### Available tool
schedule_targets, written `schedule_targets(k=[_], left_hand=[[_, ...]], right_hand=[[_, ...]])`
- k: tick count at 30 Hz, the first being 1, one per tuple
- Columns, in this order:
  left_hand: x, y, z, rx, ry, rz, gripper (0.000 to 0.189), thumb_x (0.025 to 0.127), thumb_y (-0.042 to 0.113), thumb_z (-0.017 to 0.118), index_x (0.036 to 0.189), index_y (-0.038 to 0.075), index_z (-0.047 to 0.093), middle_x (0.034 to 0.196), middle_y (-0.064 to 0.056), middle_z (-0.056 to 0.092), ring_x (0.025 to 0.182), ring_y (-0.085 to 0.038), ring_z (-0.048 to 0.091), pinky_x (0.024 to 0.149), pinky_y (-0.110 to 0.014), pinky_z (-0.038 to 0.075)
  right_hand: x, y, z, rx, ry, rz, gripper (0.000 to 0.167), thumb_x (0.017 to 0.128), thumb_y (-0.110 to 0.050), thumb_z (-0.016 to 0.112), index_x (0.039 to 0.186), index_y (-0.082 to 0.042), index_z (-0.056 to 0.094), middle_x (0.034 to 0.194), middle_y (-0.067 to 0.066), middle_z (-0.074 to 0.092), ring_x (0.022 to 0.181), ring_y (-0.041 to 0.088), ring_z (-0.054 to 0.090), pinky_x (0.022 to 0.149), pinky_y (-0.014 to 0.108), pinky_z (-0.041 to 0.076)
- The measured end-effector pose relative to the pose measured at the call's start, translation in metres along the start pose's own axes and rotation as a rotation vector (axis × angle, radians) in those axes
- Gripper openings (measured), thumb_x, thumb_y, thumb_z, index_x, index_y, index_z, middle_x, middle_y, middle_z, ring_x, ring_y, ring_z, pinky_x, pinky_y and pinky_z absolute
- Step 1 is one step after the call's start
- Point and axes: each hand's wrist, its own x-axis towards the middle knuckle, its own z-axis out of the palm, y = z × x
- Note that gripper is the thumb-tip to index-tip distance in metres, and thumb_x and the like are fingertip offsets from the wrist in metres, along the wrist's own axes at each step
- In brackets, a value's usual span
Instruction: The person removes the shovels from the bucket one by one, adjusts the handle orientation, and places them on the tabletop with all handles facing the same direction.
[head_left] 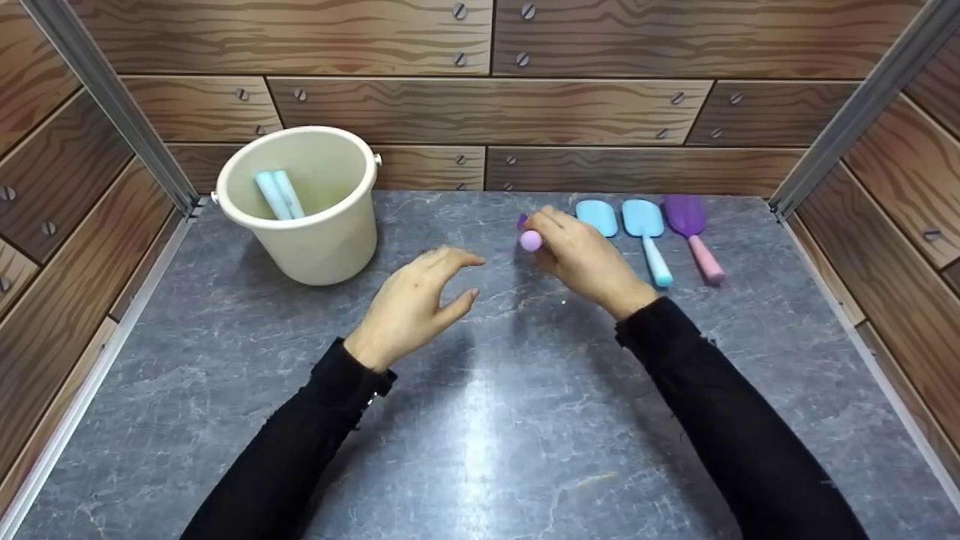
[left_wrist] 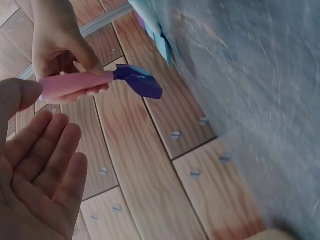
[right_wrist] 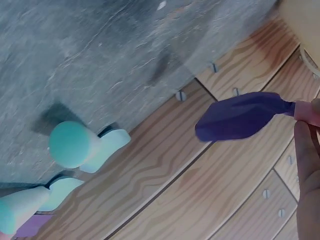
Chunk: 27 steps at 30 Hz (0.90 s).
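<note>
My right hand grips the pink handle of a toy shovel, whose handle end faces the head camera. The purple blade points away from the fingers in the right wrist view. Opposite it, my left hand is held over the table with fingers extended and thumb apart, holding nothing. In the left wrist view the left fingers are near the end of the pink handle. To the right of the right hand lie two light blue shovels and another purple shovel with a pink handle.
A cream bucket stands at the back left, with two light blue handles inside it. Wood-patterned panels wall in the back and both sides of the grey marbled table.
</note>
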Motion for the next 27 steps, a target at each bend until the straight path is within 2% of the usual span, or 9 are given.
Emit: schedule_targets(k=[3, 9, 13, 20, 27], left_hand=[[-0.001, 0.000, 0.000, 0.096, -0.004, 0.035, 0.044, 0.114, 0.029, 0.078, 0.156, 0.015, 0.071, 0.153, -0.004, 0.080, 0.146, -0.028, 0.076, 0.130, -0.051, 0.061], [-0.004, 0.000, 0.000, 0.210, -0.022, 0.073, 0.051, 0.117, 0.037, 0.074, 0.162, 0.015, 0.068, 0.159, -0.007, 0.077, 0.150, -0.031, 0.074, 0.133, -0.054, 0.057], [-0.004, -0.001, 0.000, 0.234, -0.074, 0.067, 0.058, 0.118, 0.042, 0.071, 0.167, 0.012, 0.063, 0.166, -0.010, 0.072, 0.156, -0.032, 0.069, 0.140, -0.057, 0.050], [-0.007, -0.005, 0.003, 0.227, -0.174, 0.004, 0.070, 0.121, 0.052, 0.061, 0.176, 0.009, 0.052, 0.180, -0.012, 0.058, 0.171, -0.033, 0.053, 0.148, -0.058, 0.036], [-0.007, -0.011, 0.007, 0.247, -0.191, -0.019, 0.076, 0.122, 0.055, 0.055, 0.182, 0.010, 0.042, 0.189, -0.011, 0.046, 0.178, -0.034, 0.042, 0.151, -0.059, 0.029]], right_hand=[[0.000, 0.005, -0.001, 0.028, -0.022, 0.044, 0.027, 0.101, 0.007, 0.082, 0.121, -0.004, 0.068, 0.114, 0.016, 0.073, 0.105, 0.038, 0.077, 0.098, 0.052, 0.071], [0.002, 0.014, -0.003, 0.065, -0.061, 0.102, 0.028, 0.098, 0.011, 0.082, 0.119, -0.001, 0.069, 0.117, 0.018, 0.074, 0.110, 0.041, 0.077, 0.103, 0.055, 0.069], [0.003, 0.022, -0.003, 0.065, -0.082, 0.120, 0.026, 0.098, 0.012, 0.082, 0.115, -0.002, 0.067, 0.114, 0.018, 0.072, 0.107, 0.040, 0.074, 0.100, 0.055, 0.068], [0.003, 0.036, 0.001, 0.046, -0.110, 0.124, 0.026, 0.097, 0.013, 0.081, 0.104, -0.004, 0.062, 0.106, 0.015, 0.067, 0.099, 0.037, 0.067, 0.090, 0.051, 0.061], [0.004, 0.049, 0.005, 0.023, -0.123, 0.131, 0.029, 0.094, 0.017, 0.078, 0.101, -0.004, 0.060, 0.104, 0.016, 0.065, 0.097, 0.037, 0.063, 0.088, 0.052, 0.057]])
